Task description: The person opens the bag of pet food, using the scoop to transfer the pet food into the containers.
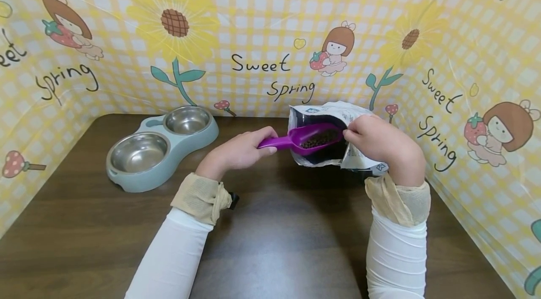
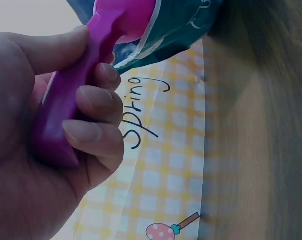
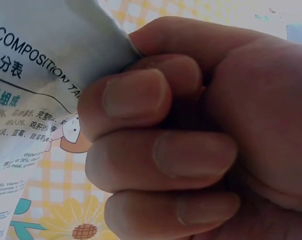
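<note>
My left hand (image 1: 238,149) grips the handle of a purple scoop (image 1: 274,142), its fingers curled round it in the left wrist view. Brown kibble (image 1: 318,140) lies in the bowl of the scoop, which is at the open mouth of a pet food bag (image 1: 363,160). With thumb and curled fingers, my right hand (image 1: 380,141) pinches the edge of that bag, whose printed side (image 3: 36,95) shows in the right wrist view. The bag's dark inside is visible around the scoop; how much food it contains is hidden.
A pale blue double bowl stand (image 1: 173,149) with two metal bowls, a nearer one (image 1: 140,152) and a farther one (image 1: 187,120), stands at the back left of the brown table (image 1: 270,242). Behind and beside the table hangs a yellow checked cloth (image 1: 253,17).
</note>
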A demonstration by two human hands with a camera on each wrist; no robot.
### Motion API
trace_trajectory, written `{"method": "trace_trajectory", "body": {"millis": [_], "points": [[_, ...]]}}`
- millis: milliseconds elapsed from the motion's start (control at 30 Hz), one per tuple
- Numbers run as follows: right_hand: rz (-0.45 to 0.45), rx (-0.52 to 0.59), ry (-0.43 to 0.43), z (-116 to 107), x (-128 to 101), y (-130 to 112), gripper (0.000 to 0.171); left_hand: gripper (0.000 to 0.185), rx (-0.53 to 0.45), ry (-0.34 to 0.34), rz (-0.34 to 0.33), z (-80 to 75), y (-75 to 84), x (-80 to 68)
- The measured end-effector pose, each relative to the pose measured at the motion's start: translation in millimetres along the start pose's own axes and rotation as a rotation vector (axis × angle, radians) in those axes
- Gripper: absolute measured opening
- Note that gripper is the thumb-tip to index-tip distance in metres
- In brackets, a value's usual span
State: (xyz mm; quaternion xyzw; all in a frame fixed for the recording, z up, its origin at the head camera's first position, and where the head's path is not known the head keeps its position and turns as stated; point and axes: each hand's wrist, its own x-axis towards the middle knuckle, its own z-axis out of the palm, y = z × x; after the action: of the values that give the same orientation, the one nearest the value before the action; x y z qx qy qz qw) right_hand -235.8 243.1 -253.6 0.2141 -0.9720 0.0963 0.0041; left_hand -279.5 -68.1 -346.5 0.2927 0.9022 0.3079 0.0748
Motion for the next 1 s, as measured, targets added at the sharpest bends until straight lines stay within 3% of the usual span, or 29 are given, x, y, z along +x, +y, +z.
{"method": "trace_trajectory", "body": {"millis": [200,367,533,1000], "points": [[-0.009,0.003,0.006,0.5,-0.3,0.2,0.049,0.031,-0.007,-0.007,0.031,5.3,-3.5,5.2],[-0.009,0.011,0.002,0.9,-0.3,-0.1,0.049,0.037,0.059,0.025,0.052,8.9,-4.5,8.2],[-0.013,0.01,0.002,0.8,0.1,-0.5,0.049,0.033,0.122,0.041,0.049,9.0,-3.8,7.9],[-0.007,0.027,-0.006,0.3,1.2,0.8,0.05,0.026,0.187,0.038,0.069,-0.1,3.1,-0.6]]}}
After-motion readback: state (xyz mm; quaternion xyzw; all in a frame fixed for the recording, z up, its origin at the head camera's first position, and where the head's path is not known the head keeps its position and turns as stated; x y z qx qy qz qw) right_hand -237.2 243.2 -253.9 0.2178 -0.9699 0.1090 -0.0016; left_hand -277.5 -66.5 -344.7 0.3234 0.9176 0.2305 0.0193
